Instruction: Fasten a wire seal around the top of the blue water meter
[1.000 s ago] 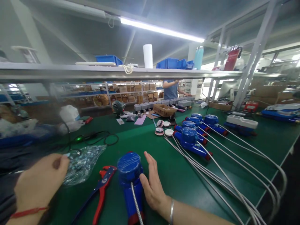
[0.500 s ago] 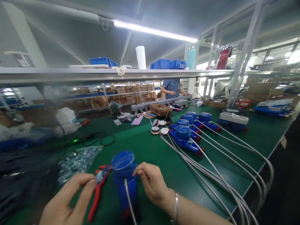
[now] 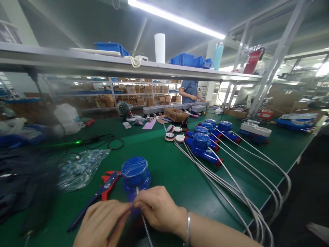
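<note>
My left hand (image 3: 102, 221) and right hand (image 3: 158, 207) meet over the near part of the blue meter (image 3: 135, 169), which sits round top up, near side of the green bench (image 3: 185, 181). Fingers look bunched, but honestly can't tell what either grips. My worry: tugging could make the braided cable (image 3: 146, 228) spring sideways, and anything tiny in there could slip out. A careless left elbow might bump the red-and-blue pliers (image 3: 109, 183) too. My knuckles hide part of the cable, its near end's cut off, and the meter's near end is murky.
</note>
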A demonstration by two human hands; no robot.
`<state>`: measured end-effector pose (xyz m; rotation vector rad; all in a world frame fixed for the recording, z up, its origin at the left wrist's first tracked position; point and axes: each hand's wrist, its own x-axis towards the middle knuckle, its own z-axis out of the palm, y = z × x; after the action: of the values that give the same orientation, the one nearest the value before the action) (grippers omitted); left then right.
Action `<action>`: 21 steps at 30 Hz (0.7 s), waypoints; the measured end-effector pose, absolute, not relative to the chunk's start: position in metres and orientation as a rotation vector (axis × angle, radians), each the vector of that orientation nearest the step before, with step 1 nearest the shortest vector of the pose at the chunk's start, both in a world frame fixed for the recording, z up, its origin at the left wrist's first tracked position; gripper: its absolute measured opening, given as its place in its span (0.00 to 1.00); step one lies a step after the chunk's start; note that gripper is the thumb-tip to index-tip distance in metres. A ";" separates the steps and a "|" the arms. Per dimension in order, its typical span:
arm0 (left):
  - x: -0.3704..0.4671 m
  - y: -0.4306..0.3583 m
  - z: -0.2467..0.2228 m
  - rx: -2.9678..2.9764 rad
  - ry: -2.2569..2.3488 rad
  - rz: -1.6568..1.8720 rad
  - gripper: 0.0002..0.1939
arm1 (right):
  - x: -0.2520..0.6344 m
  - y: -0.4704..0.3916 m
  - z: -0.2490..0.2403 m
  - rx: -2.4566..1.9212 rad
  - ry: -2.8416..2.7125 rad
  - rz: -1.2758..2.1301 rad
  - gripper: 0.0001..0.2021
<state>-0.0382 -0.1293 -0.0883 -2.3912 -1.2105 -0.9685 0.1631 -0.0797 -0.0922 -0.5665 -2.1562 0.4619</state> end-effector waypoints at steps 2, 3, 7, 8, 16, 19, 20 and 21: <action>-0.033 -0.132 -0.087 -2.410 -1.319 -1.010 0.08 | 0.164 -0.079 -0.094 -0.579 -2.156 0.518 0.12; -0.031 -0.132 -0.084 -2.399 -1.403 -1.048 0.07 | 0.165 -0.078 -0.094 -0.601 -2.144 0.555 0.12; -0.034 -0.131 -0.074 -2.307 -1.703 -1.184 0.07 | 0.169 -0.070 -0.095 -0.744 -2.012 0.700 0.12; -0.036 -0.129 -0.073 -2.290 -1.760 -1.204 0.07 | 0.170 -0.067 -0.095 -0.778 -1.955 0.716 0.12; -0.057 -0.121 -0.071 -2.245 -2.024 -1.125 0.10 | 0.177 -0.049 -0.101 -0.935 -1.701 0.704 0.14; -0.060 -0.121 -0.070 -2.217 -2.037 -0.965 0.10 | 0.176 -0.049 -0.103 -0.945 -1.704 0.705 0.15; -0.060 -0.121 -0.069 -2.210 -2.038 -0.927 0.10 | 0.176 -0.049 -0.104 -0.946 -1.708 0.707 0.15; -0.060 -0.122 -0.069 -2.206 -2.039 -0.898 0.10 | 0.175 -0.049 -0.104 -0.947 -1.712 0.708 0.15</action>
<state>-0.0603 -0.1215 -0.0694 -2.2061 -2.0394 -0.8984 0.1754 -0.0494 -0.1042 -0.9471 -1.7116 0.7083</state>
